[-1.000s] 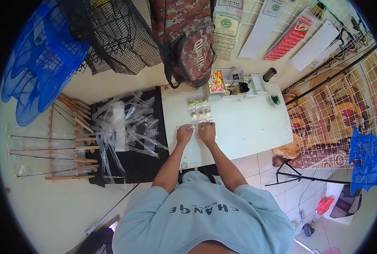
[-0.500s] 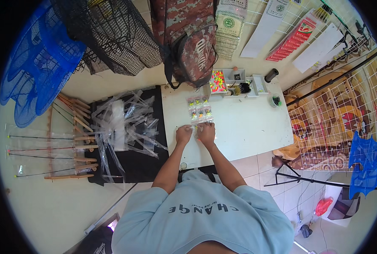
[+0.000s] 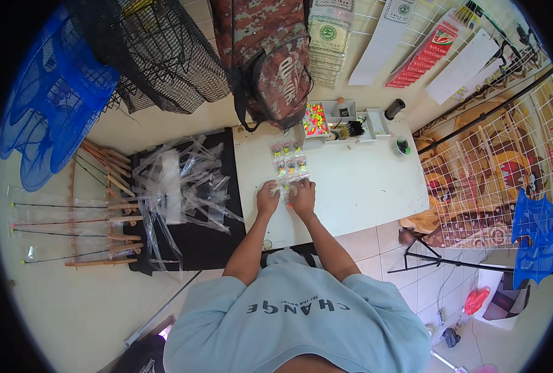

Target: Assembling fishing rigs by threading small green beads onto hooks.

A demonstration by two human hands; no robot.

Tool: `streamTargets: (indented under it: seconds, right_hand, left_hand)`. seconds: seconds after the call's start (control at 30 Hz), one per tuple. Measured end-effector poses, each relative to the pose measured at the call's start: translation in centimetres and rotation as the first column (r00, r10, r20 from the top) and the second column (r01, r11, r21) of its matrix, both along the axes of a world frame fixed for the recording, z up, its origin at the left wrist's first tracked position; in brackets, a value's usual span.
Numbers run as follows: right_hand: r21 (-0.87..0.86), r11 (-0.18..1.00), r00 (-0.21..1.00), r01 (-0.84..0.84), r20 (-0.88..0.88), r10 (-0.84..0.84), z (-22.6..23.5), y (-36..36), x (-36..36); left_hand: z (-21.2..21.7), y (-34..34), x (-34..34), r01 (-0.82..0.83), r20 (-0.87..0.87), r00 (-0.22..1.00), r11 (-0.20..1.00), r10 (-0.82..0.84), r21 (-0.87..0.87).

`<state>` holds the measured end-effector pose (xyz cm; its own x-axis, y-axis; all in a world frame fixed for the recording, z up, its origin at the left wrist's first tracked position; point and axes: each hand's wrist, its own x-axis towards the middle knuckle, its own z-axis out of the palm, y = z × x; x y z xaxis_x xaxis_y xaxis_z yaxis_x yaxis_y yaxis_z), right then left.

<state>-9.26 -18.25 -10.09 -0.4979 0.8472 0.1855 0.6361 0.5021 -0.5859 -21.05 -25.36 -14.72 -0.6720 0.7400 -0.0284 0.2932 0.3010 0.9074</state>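
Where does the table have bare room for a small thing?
Right of the right hand, below the trays, the white table is mostly bare; also a strip between black cloth and small bags. Crowded: the cloth, under loose plastic.

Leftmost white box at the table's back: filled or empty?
Not empty: the white box is open-topped, and small bright pieces, mostly red and yellow, spread across its inside. How deep they lie, I cannot tell.
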Motion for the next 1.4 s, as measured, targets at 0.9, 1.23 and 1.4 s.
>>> streamTargets:
  seconds: [0.9, 1.23, 1.4]
  right_hand:
    - [-0.001, 0.998, 0.997, -0.062, 0.05, 0.061, 0.1, 0.6, 0.2]
    - [-0.002, 0.999, 0.997, -0.035, -0.069, 0.035, 1.2, 0.1, 1.8]
    - [0.044, 0.999, 0.988, 0.013, -0.153, -0.007, 2.5, -1.3, 3.5]
  left_hand:
    - [1.6, 0.0, 0.3, 0.053, -0.013, 0.999, 0.998, -0.052, 0.028]
    - [5.9, -1.3, 1.2, 0.161, -0.35, 0.904, 0.954, -0.245, -0.252]
    - [7.3, -1.9, 1.7, 0.193, -0.437, 0.86, 0.961, -0.263, -0.198]
